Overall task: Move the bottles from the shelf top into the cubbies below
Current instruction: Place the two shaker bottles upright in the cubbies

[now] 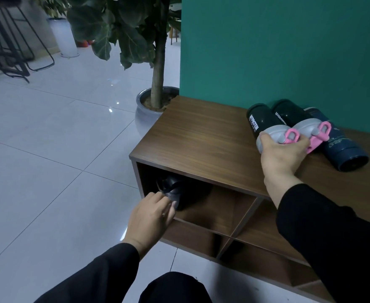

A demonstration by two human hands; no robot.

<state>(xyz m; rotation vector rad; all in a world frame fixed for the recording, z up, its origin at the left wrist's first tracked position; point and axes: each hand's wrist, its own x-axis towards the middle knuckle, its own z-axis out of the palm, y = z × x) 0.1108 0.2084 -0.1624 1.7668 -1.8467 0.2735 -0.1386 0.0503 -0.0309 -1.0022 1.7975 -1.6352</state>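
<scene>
**One bottle going in, the next under your right hand**

Nearest you, your left hand [152, 212] sits at the mouth of the upper-left cubby [201, 193], fingers curled on the lid end of a dark, black-lidded bottle [175, 191] lying inside; whether you grip it or only touch it is unclear. Further out, on the brown wood-grain shelf top [201, 132], your right hand [281, 156] closes over the grey lid of the dark green shaker bottle with the pink loop [265, 125]. It lies on its side, long axis running away from you toward the teal wall [289, 51]. A second green shaker bottle [293, 119] touches it on the right, with a navy bottle [341, 147] beyond. Draw the lid straight back so you don't roll those two neighbours.
</scene>
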